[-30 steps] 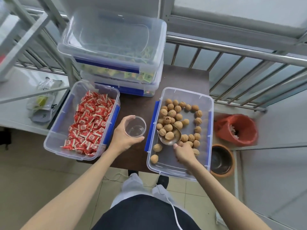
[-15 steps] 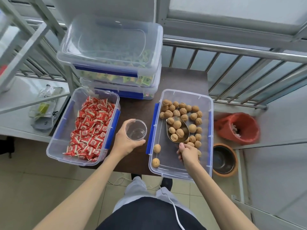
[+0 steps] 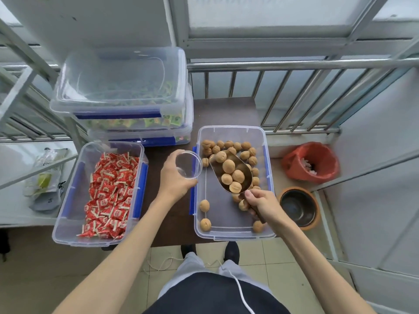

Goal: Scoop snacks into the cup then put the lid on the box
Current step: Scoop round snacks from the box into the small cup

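The scooping step was in hand. The right hand [image 3: 264,205] was clamped on the handle of a scoop [image 3: 231,173] loaded with nuts [image 3: 229,166], held over the open box [image 3: 268,168]. At nine o'clock from the scoop, the left hand [image 3: 175,177] gripped the empty cup [image 3: 189,164] just beside the box's rim. Next, the scoop probably needed tipping over the cup's narrow mouth; the gap was small, so nuts could spill.

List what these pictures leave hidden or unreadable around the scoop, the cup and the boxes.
- Scoop handle: head view, hidden inside the right hand.
- Cup base: covered by the left hand.
- Red wrappers: print too small to read.
- Stacked boxes: contents blurred behind cloudy plastic lids.
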Demonstrator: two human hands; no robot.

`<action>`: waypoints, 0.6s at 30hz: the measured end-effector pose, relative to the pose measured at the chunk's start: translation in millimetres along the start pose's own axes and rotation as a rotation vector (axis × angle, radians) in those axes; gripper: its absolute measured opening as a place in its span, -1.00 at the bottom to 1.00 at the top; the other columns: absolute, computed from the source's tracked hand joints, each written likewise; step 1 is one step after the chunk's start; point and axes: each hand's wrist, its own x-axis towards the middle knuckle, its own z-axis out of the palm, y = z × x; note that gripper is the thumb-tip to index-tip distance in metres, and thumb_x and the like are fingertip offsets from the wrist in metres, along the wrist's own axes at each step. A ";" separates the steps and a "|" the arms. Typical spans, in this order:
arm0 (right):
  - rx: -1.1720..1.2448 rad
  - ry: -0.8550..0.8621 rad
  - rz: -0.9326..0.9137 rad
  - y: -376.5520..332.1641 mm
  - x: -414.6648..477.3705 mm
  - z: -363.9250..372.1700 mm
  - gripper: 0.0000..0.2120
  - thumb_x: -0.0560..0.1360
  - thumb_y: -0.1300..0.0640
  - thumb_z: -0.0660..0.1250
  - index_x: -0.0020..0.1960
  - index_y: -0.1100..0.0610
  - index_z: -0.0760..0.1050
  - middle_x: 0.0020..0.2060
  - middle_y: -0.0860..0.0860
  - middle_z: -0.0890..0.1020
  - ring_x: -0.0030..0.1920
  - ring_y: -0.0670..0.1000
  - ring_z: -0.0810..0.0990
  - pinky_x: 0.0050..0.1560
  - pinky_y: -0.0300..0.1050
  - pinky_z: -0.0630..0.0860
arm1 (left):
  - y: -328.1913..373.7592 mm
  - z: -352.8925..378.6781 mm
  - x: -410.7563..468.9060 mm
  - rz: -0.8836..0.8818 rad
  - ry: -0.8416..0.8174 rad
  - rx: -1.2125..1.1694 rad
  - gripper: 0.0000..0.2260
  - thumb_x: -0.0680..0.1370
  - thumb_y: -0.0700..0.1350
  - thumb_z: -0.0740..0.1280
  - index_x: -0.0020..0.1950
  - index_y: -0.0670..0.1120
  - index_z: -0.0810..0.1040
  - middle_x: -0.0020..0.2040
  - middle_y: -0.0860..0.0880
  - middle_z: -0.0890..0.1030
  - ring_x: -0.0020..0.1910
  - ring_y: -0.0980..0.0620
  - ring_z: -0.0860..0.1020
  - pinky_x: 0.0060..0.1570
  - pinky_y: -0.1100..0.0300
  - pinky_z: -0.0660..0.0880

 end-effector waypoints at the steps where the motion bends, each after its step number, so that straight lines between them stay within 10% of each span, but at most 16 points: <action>1: 0.004 -0.032 0.000 -6.5 -2.0 -5.2 -0.67 0.64 0.11 0.22 -0.21 0.25 0.55 -0.40 0.10 0.51 -0.55 -0.09 0.36 -0.55 -0.31 0.27 | 5.9 0.8 6.0 0.028 -0.026 0.064 -0.24 0.27 -0.18 0.65 0.40 -0.02 0.43 0.31 -0.01 0.54 0.29 0.02 0.49 0.26 0.11 0.49; 18: -0.939 -0.157 0.012 -173.3 -7.2 -3.8 -0.71 0.48 0.19 0.22 -0.40 0.20 0.46 -0.75 -0.03 0.42 -0.62 0.00 0.37 -0.52 -0.23 0.35 | 29.0 27.7 9.2 0.361 -0.046 0.304 -0.35 0.19 -0.31 0.57 0.27 -0.14 0.53 0.22 -0.13 0.57 0.22 -0.13 0.46 0.31 -0.04 0.37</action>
